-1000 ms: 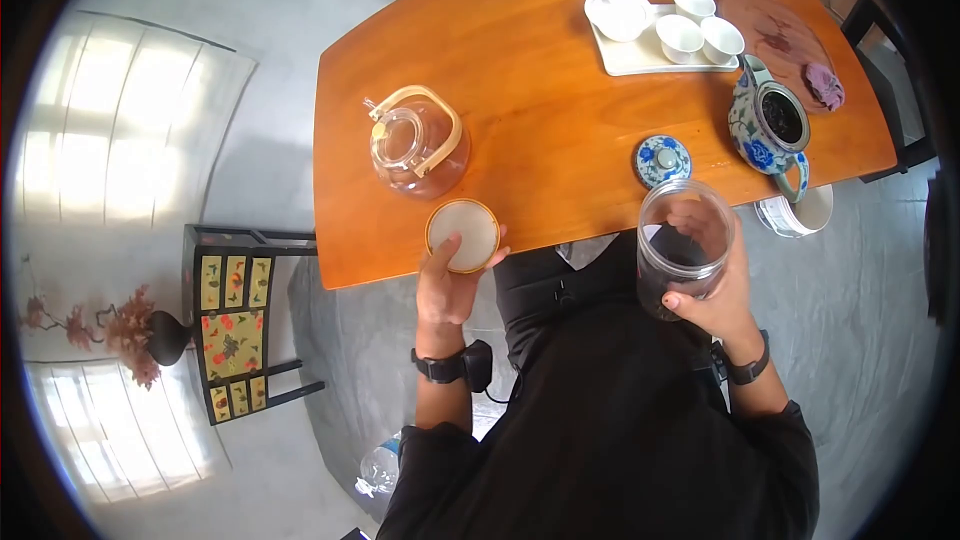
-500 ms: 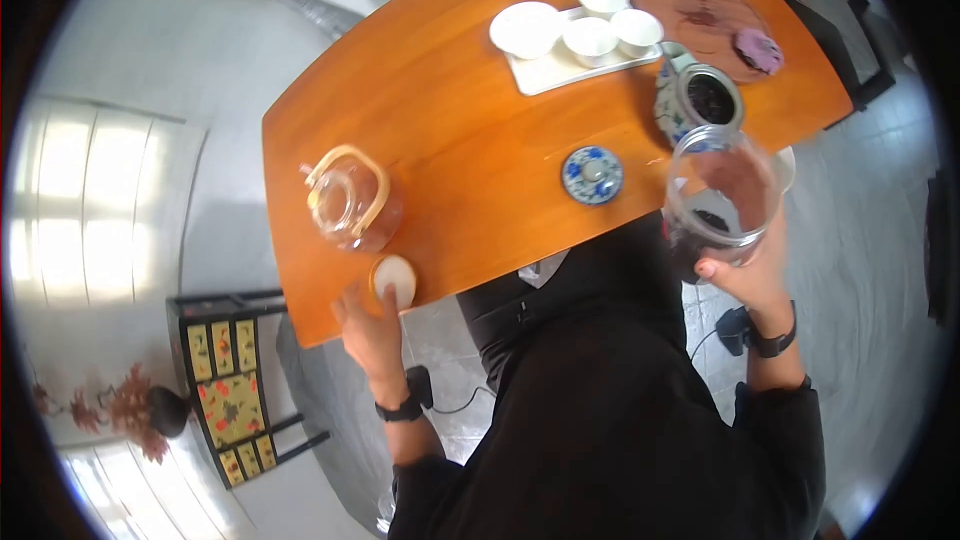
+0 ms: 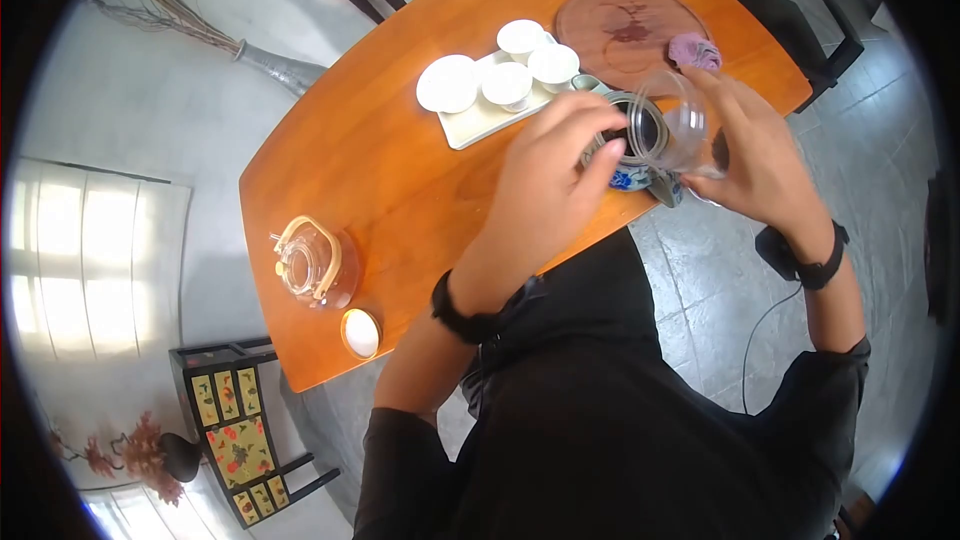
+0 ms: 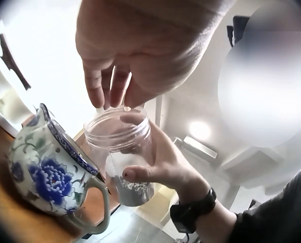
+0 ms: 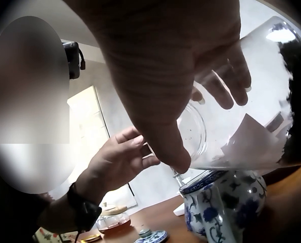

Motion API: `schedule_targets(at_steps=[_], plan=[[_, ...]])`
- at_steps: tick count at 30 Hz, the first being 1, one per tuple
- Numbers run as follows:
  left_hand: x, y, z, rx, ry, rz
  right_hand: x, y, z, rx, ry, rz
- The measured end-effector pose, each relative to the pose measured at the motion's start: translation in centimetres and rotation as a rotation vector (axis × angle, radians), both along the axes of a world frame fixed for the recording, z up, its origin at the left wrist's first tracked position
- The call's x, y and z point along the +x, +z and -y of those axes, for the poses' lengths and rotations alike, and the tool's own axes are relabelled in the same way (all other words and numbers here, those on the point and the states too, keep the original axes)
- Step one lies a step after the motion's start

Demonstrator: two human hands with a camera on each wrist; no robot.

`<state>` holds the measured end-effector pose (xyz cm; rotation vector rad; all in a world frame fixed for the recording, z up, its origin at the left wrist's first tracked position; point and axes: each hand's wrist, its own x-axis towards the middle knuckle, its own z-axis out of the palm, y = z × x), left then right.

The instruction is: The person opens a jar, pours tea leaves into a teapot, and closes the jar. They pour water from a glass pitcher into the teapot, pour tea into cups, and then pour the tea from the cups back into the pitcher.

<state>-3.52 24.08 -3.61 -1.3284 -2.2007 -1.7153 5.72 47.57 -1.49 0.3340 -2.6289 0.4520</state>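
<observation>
My right hand grips a clear jar, tilted with its threaded mouth toward the left. Dark loose leaves lie inside it, beside a pale paper piece, in the right wrist view. My left hand hangs at the jar's mouth, fingers pointing down to the rim in the left wrist view, nothing visible held. Below and beside the jar stands a blue-and-white flowered teapot without its lid. The teapot's lid rests on the table. A round lid with a pale inside lies near the table edge.
A glass kettle with a light handle stands at the table's left. A white tray carries several white cups. Farther back lie a round brown board and a purple cloth. A dark chair stands beyond.
My left hand has set the round lid on the table by the kettle and moved right to the jar's mouth. My right hand has brought the jar over by the teapot and tilted it.
</observation>
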Motion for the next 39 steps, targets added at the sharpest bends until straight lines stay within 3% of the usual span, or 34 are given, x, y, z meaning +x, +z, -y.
schedule_targets(at_steps=[4,7,9,10,12,17,19,20,22,23,27,31,33,36,39], plan=[[-1.9,-0.5,-2.8,-0.099,-0.068,-0.101,-2.3,0.3,0.3,0.110,0.028,-0.032],[-3.3,-1.3,-3.4,-0.300,-0.196,-0.196,-3.0,1.2,0.7,0.213,0.108,-0.030],[-4.0,-1.5,-3.9,-0.605,-0.203,-0.208,-3.3,1.8,0.6,0.271,0.116,-0.016],[-4.1,-1.6,-4.1,-0.604,-0.210,-0.213,-3.4,2.1,0.5,0.330,0.124,-0.003],[-4.4,-1.9,-4.4,-0.310,-0.285,-0.495,-3.8,2.6,0.3,0.352,0.131,0.030],[-4.7,-2.1,-5.6,-0.527,-0.300,-0.658,-4.0,2.7,-0.5,0.381,0.150,0.019],[-5.2,-2.1,-6.1,-0.574,-0.334,-0.767,-4.1,2.9,-0.7,0.400,0.115,0.177],[-5.1,-2.1,-6.3,-0.571,-0.337,-0.781,-4.2,3.0,-0.8,0.403,0.105,0.167],[-4.9,-2.1,-6.8,-0.484,-0.382,-0.569,-4.3,3.4,-1.0,0.413,0.142,0.184],[-5.1,-2.1,-7.4,-0.475,-0.367,-0.790,-4.5,3.6,-1.1,0.419,0.132,0.172],[-5.2,-1.9,-8.7,-0.515,-0.375,-0.843,-5.8,4.3,-1.2,0.469,0.247,0.240],[-5.3,-2.1,-8.7,-0.483,-0.360,-0.827,-6.2,4.4,-1.2,0.477,0.273,0.268],[-5.1,-2.1,-8.5,-0.348,-0.348,-0.780,-6.1,4.6,-0.9,0.484,0.267,0.278],[-4.9,-2.0,-8.1,-0.470,-0.356,-0.694,-6.2,5.0,-0.4,0.523,0.260,0.289],[-5.1,-2.4,-7.9,-0.429,-0.338,-0.705,-6.5,5.2,-0.2,0.573,0.264,0.285]])
